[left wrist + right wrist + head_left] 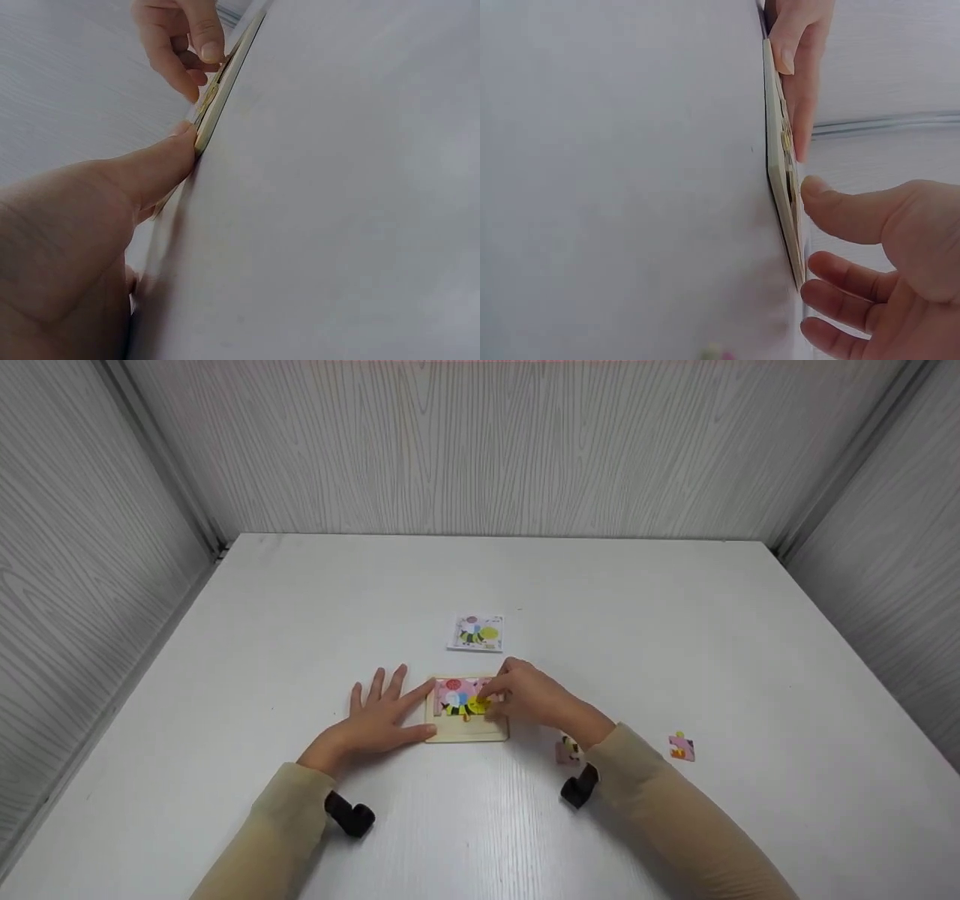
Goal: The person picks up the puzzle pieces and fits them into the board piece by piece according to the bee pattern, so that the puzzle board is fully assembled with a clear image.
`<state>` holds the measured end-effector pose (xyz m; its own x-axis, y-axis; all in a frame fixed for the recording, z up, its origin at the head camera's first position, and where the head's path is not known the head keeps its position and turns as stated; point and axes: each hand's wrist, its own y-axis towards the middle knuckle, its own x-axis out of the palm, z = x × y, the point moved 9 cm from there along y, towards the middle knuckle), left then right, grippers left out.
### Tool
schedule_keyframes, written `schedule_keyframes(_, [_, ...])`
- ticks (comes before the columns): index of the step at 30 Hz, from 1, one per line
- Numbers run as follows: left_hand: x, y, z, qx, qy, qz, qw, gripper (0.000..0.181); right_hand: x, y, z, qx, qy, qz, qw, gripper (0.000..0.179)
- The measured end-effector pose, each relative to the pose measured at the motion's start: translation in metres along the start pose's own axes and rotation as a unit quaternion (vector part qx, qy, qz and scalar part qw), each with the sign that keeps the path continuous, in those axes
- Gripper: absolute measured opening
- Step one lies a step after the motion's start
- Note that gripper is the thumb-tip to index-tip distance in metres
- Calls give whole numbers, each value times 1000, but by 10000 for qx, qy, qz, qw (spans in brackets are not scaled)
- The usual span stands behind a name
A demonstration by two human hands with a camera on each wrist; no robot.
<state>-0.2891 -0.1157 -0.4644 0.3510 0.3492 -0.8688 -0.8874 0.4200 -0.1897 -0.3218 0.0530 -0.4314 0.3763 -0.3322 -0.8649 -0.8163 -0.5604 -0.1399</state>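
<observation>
My left hand [379, 721] lies spread on the table, its thumb and index finger touching the left edge of a wooden puzzle tray [469, 731]. Bee puzzle pieces [455, 690] on pink fill the tray's upper part; bare wood shows below. Over the tray's right side, my right hand [536, 694] touches the yellow part of the picture with its fingertips. In the right wrist view the right thumb [847, 214] is at the tray's surface, apart from loosely bent fingers; nothing is visible between them. The right hand hides part of the pieces.
A square card [478, 633] with the bee picture lies beyond the tray. One loose puzzle piece [568, 750] lies by the right wrist, partly covered by it. Another piece [682, 747] lies farther right. Pale walls [480, 450] stand behind the table and at both sides.
</observation>
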Motion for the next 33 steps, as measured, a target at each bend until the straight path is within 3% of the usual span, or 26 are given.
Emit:
schedule_keyframes(13, [0, 0, 0, -9, -23, -33, 10000, 76, 3, -8, -8, -295, -449, -237, 9983, 25])
schedule_keyframes(21, [1, 0, -1, -18, 0, -17, 10000, 75, -5, -15, -4, -298, 141, -186, 9993, 30])
schedule_keyframes(25, [1, -1, -1, -34, -6, -20, 10000, 76, -12, -21, -4, -378, 124, -70, 9992, 33])
schedule_keyframes(33, [0, -2, 1, 29, -51, -24, 10000, 75, -23, -37, 14, 94, 203, 77, 9997, 35])
